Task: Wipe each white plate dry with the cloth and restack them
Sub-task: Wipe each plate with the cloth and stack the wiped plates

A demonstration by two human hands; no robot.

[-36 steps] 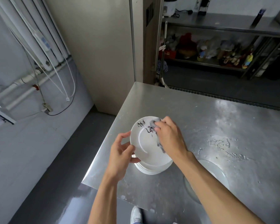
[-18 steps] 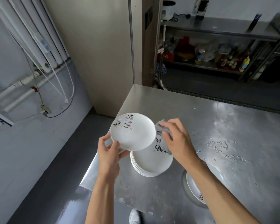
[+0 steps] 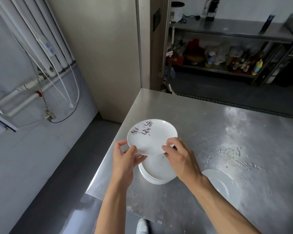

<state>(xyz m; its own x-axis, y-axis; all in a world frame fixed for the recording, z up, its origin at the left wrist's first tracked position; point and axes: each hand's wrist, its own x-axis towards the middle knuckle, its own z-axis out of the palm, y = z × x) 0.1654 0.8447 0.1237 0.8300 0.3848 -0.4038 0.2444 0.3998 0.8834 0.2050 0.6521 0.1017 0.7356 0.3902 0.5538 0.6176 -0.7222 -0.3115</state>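
- Above the stack (image 3: 157,173), a plate (image 3: 152,137) with dark lettering is held face up, nearly level.
- Left hand (image 3: 125,159) pinches its rim left of the stack, and right hand (image 3: 181,157) pinches the near right rim.
- Cloth is not plainly visible; it may be bunched under the right hand.
- Right of the stack, a single plate (image 3: 222,184) lies on the bench (image 3: 210,129).
- Likely early: that one looks finished, several remain to wipe.
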